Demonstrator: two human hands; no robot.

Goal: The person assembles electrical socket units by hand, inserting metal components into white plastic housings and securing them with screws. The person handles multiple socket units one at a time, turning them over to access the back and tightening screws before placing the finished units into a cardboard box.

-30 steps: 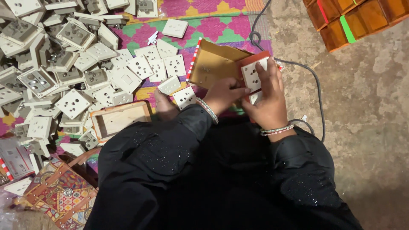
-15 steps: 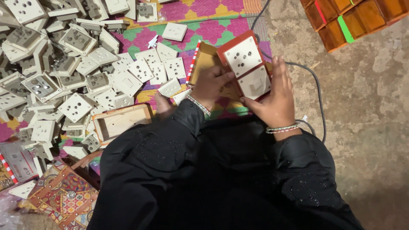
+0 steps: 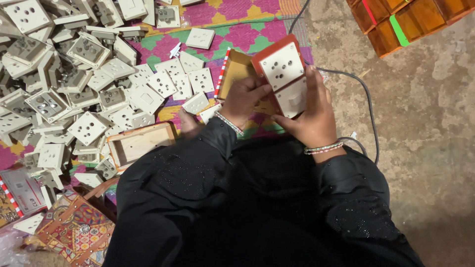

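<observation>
Left hand: the left hand (image 3: 245,96) is closed on the near-left edge of the orange-rimmed switchboard (image 3: 284,74), thumb over the seam between its two white plates.
Right hand: the right hand (image 3: 311,116) cups the board from below and the right, fingers running up its side, so it is gripping too.
Board position: held in the air, tilted, just over the open cardboard box (image 3: 236,74) lying on the patterned mat (image 3: 237,29).
Top plate: the socket plate (image 3: 281,64) sits in the frame; whether it is fully seated, I cannot tell.
Lower plate: the blank-looking plate (image 3: 296,99) lies partly under the right thumb.
Risk one: I'd judge an uneven press could cock a plate in the frame, since both thumbs bear near one edge.
Risk two: the tilt means a loose plate could slide out toward the pile of white socket plates (image 3: 89,79) and get lost among them.
Risk three: the grey cable (image 3: 368,99) loops just beside the right wrist; a snagged bangle (image 3: 322,147) could jerk the grip.
Nearby: an empty wooden frame (image 3: 138,143) rests by the left elbow.
</observation>
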